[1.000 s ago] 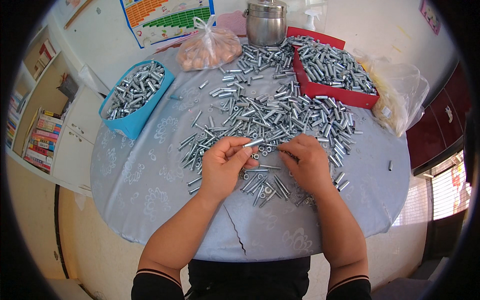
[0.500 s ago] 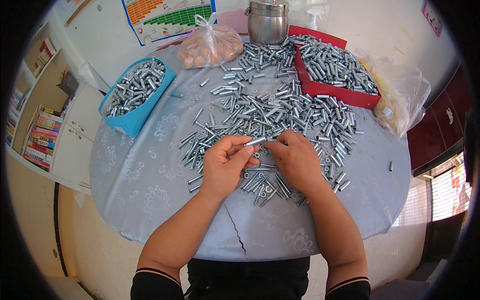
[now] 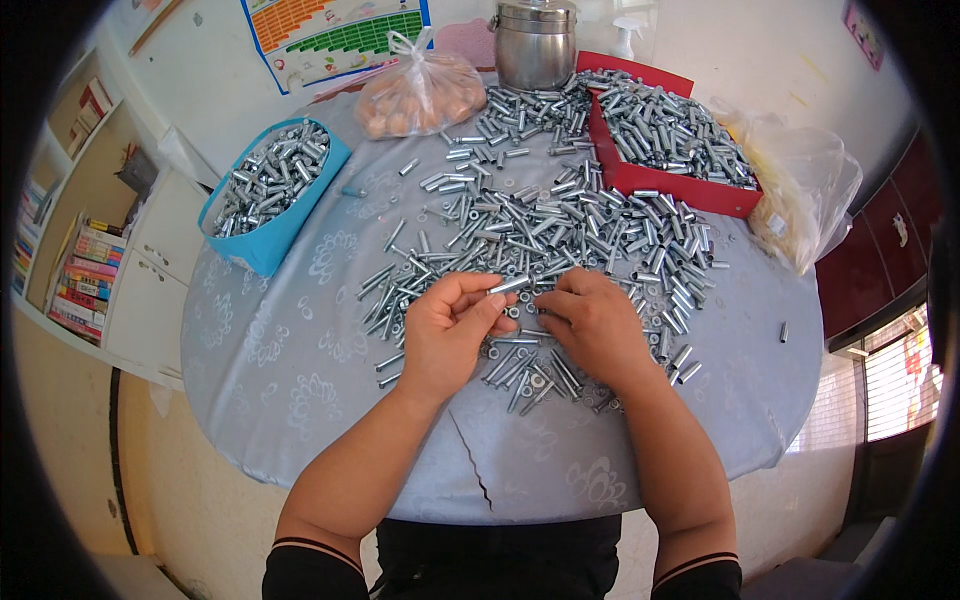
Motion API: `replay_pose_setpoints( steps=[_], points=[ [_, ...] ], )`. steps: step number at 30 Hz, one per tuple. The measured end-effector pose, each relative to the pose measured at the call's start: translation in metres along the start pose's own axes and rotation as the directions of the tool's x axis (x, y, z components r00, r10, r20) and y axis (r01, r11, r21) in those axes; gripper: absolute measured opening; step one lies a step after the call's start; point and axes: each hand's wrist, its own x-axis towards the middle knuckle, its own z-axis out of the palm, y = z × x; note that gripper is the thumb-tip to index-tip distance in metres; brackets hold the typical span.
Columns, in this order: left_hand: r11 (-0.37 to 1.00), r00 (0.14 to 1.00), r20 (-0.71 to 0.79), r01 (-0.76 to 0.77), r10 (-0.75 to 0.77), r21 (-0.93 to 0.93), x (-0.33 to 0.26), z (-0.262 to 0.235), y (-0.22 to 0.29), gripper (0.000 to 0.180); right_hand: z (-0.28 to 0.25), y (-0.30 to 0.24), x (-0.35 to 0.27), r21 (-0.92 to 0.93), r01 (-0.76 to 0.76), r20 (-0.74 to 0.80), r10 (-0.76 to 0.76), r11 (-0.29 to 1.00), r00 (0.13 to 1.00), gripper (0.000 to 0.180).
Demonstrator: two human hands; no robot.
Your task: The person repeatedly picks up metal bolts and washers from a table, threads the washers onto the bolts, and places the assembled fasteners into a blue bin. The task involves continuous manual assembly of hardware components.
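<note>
My left hand pinches a shiny metal sleeve between thumb and fingers, its free end pointing to the right. Just right of it, my right hand hovers with thumb and fingertips pressed together; whatever they pinch, if anything, is hidden. A small gap lies between that hand and the sleeve. Both hands are over the near part of a loose pile of metal sleeves. Below and between them lie several long bolts, with small nuts and washers scattered among them.
A blue box of metal anchors stands at the left, a red box of similar parts at the back right. Behind are a knotted bag of round brownish things, a steel pot and a clear plastic bag. A patterned grey cloth covers the table.
My right hand has drawn back slightly from the sleeve's right end, leaving a gap. The left hand keeps its hold on the sleeve in nearly the same place.
</note>
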Motion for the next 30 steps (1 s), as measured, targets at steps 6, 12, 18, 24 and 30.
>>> replay_pose_setpoints(
  steps=[6,12,18,24,30],
  points=[
    [0.999,0.998,0.045,0.038,-0.039,0.013,-0.002,0.001,-0.001,0.019,-0.010,-0.004,-0.005,0.667,-0.407,0.068,0.493,0.624,0.867,0.020],
    [0.997,0.995,0.081,0.060,-0.064,0.056,-0.002,0.000,-0.002,0.020,-0.014,-0.006,-0.006,0.813,-0.367,0.168,0.420,0.453,0.892,0.019],
    [0.996,0.993,0.102,0.060,-0.066,0.062,-0.003,0.002,0.001,0.020,-0.016,-0.008,-0.006,0.816,-0.391,0.204,0.420,0.427,0.884,0.016],
    [0.998,0.978,0.201,0.045,-0.054,0.046,-0.004,-0.001,0.000,0.021,-0.023,-0.008,-0.008,0.713,-0.504,0.302,0.436,0.487,0.848,0.022],
    [0.997,0.985,0.156,0.078,-0.077,0.003,-0.003,0.001,0.003,0.021,-0.019,-0.011,-0.007,0.806,-0.420,0.189,0.492,0.416,0.850,0.023]
  ],
)
